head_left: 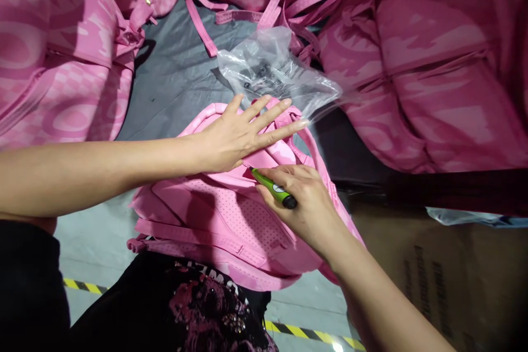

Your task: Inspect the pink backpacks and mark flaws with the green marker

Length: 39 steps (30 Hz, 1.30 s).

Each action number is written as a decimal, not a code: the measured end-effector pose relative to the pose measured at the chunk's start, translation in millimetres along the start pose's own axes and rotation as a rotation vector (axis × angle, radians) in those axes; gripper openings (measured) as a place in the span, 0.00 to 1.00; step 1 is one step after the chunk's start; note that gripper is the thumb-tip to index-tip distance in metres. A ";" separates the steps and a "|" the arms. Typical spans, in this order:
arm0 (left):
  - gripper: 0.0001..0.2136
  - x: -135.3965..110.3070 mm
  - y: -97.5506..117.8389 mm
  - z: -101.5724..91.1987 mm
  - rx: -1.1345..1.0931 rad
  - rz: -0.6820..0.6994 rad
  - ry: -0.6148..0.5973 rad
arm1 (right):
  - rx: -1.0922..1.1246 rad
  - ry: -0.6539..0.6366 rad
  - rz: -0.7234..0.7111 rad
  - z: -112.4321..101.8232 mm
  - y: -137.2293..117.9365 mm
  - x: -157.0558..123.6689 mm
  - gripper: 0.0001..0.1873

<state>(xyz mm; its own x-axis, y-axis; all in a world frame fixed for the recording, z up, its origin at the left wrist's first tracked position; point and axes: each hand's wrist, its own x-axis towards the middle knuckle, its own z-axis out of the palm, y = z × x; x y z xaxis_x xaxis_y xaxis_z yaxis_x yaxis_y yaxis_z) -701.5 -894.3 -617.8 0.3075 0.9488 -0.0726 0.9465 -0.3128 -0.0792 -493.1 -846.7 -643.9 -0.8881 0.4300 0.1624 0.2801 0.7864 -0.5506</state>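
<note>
The pink backpack (231, 220) lies on the lap, left hand (237, 135) spread flat on its top, right hand (305, 206) clamped on a green pen-like tool (273, 188) tipped against its seam; judged mid-work, the clear plastic bag (272, 74) beyond it apparently unfilled.

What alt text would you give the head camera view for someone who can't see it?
A person's left hand lies flat on a pink perforated fabric backpack, while the right hand grips a green pen-shaped tool with its tip at the backpack. A crumpled clear plastic bag and other pink backpacks lie around.
</note>
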 end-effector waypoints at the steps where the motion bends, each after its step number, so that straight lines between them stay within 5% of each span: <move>1: 0.45 0.7 0.8 1.0 -0.016 -0.008 -0.007 | 0.006 0.002 0.005 -0.7 -0.2 0.2 0.11; 7: 0.45 3.0 2.9 6.4 -0.078 -0.083 0.015 | 0.086 -0.040 -0.013 -1.8 -3.2 8.1 0.11; 29: 0.46 2.1 5.6 1.5 -0.068 -0.104 -0.002 | -0.261 -0.182 -0.011 -6.1 -28.2 23.2 0.06; 33: 0.47 -5.7 -9.0 -2.5 -0.054 -0.101 -0.022 | -0.359 -0.178 0.021 -10.8 -27.0 17.7 0.06; 39: 0.62 -47.7 -41.6 -4.3 -0.222 -0.188 -0.087 | 0.065 0.052 -0.008 15.8 -30.4 11.6 0.11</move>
<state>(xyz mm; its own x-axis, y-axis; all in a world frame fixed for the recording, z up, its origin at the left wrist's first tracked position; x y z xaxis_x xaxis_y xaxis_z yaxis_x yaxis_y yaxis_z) -755.2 -926.4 -606.8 0.1248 0.9787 -0.1631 0.9872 -0.1060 0.1194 -517.6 -872.6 -638.3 -0.8697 0.4475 0.2081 0.2475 0.7603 -0.6005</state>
